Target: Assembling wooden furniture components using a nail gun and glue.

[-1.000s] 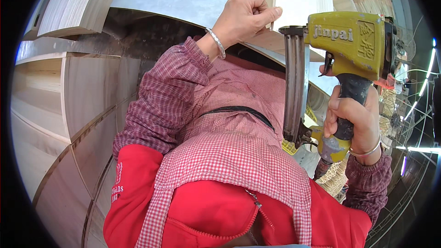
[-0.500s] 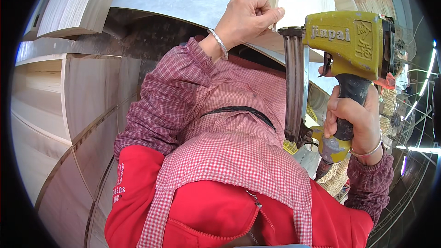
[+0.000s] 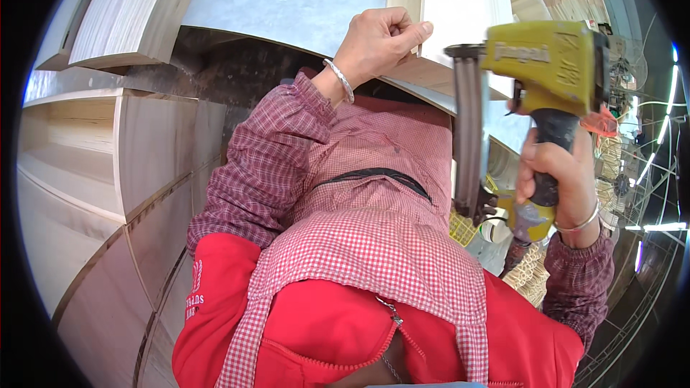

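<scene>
A: Quick, what's in the right hand?

B: Nail gun, yellow, black handle. Fingers wrapped firmly round the handle, thumb across it. Index is up by the trigger; can't tell if it's pressing. Gun's a bit blurred.

A: Why gripped there?

B: My guess: the handle puts the trigger within reach and takes the weight. The head sits above those fingers; the long metal magazine hangs left of them, in front of the apron.

A: Left hand?

B: At the near corner of the pale wooden box, which runs off just right of and beyond the thumb tip. Fingers curled in, thumb out straight over them. Whether they pinch the edge or something small, I can't tell. Perhaps placed there to steady the corner.

A: Gun nose touching the box?

B: Can't tell. It's just right of the left fingers, near the front edge.

A: Arms?

B: Both elbows bent. Left forearm slants up and inward, back of the hand showing, bracelet just below it. Right forearm rises at the side, wrist below the gun head.

A: Anything else?

B: Grey-blue board beyond and left of the left fingers; stacked boxes well left.
</scene>
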Action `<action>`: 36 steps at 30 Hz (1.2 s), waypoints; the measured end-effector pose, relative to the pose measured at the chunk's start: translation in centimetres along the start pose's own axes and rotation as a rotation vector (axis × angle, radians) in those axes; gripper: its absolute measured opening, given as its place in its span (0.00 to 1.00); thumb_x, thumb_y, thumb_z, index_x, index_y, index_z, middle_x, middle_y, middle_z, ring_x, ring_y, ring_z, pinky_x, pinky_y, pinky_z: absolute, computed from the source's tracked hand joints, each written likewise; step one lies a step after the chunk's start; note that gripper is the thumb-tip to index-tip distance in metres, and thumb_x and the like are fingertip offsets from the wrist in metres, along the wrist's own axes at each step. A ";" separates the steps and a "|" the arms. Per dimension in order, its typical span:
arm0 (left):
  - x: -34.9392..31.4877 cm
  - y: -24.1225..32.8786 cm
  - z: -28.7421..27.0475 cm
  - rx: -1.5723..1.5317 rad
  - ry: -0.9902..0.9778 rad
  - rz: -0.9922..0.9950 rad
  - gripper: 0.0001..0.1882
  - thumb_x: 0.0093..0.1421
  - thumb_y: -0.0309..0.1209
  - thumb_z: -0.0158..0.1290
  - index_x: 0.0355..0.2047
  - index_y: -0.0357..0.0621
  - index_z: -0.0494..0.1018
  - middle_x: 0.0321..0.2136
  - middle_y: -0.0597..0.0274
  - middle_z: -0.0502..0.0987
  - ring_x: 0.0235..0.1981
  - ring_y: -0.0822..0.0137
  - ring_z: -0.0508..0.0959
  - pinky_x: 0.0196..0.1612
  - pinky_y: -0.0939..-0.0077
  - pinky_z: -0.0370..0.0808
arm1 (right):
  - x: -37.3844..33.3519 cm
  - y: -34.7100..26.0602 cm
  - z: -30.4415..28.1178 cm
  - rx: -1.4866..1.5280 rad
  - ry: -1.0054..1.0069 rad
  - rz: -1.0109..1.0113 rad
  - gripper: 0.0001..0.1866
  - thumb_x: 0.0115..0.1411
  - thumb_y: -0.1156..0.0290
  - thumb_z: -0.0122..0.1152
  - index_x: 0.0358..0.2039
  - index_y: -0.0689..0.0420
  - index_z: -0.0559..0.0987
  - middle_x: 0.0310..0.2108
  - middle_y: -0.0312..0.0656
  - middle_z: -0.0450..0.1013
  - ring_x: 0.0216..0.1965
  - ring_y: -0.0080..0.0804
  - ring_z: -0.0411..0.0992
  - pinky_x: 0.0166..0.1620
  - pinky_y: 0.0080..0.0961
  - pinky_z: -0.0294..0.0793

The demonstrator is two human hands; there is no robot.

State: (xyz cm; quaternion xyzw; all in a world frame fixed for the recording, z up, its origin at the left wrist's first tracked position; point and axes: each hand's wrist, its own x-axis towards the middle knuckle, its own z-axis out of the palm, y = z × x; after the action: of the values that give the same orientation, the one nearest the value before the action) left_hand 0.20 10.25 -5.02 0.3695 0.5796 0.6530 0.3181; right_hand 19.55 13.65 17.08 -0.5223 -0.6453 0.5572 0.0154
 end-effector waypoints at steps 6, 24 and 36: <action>-2.6 -1.5 -1.7 -0.050 0.055 -0.070 0.16 0.61 0.42 0.53 0.22 0.43 0.75 0.16 0.67 0.74 0.16 0.77 0.69 0.21 0.87 0.66 | 0.9 5.9 -5.0 0.052 0.299 -0.155 0.07 0.49 0.74 0.57 0.26 0.63 0.71 0.13 0.39 0.67 0.10 0.24 0.64 0.16 0.16 0.65; -8.4 -3.7 -3.1 -0.083 0.151 -0.223 0.23 0.69 0.41 0.38 0.45 0.30 0.69 0.36 0.58 0.73 0.35 0.68 0.74 0.43 0.75 0.71 | 17.1 31.6 -23.4 -0.928 0.828 0.177 0.30 0.51 0.57 0.59 0.53 0.55 0.65 0.34 0.54 0.76 0.35 0.51 0.76 0.39 0.44 0.73; -9.8 -0.5 -11.0 -0.057 0.707 -0.218 0.28 0.69 0.51 0.35 0.50 0.38 0.69 0.44 0.59 0.74 0.40 0.69 0.74 0.43 0.75 0.71 | 18.6 31.6 -22.1 -0.787 0.828 0.289 0.40 0.52 0.47 0.62 0.59 0.55 0.60 0.44 0.49 0.74 0.42 0.51 0.74 0.44 0.41 0.73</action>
State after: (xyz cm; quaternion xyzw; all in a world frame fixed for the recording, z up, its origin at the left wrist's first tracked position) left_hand -4.02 -3.71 -7.19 0.0481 0.6712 0.7184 0.1763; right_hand 45.17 36.78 -8.19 -0.7455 -0.6661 0.0220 -0.0053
